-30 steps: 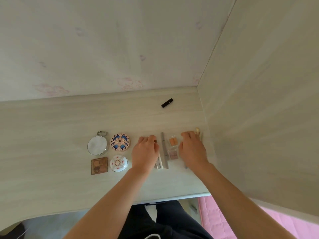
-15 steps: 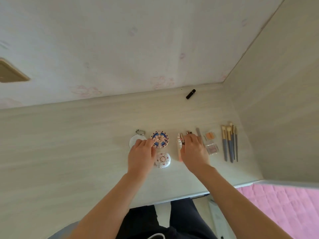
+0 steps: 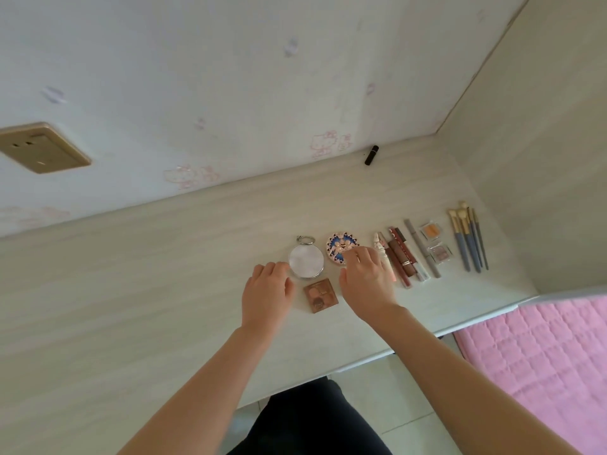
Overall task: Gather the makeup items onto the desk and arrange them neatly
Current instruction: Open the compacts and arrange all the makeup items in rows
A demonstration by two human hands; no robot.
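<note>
The silver compact (image 3: 306,261) looks light, rigid, slick — best nudged by its rim. Left grip (image 3: 267,290) sits beside it, right grip (image 3: 364,279) over the patterned compact (image 3: 340,246) — clasping or not, I cannot tell.

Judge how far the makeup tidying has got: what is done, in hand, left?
Done: the brushes, eyeshadow pans and lipsticks lie side by side. In hand: the left hand is at the silver compact, the right hand on the patterned compact. Left: the black lipstick lies apart by the wall.
</note>
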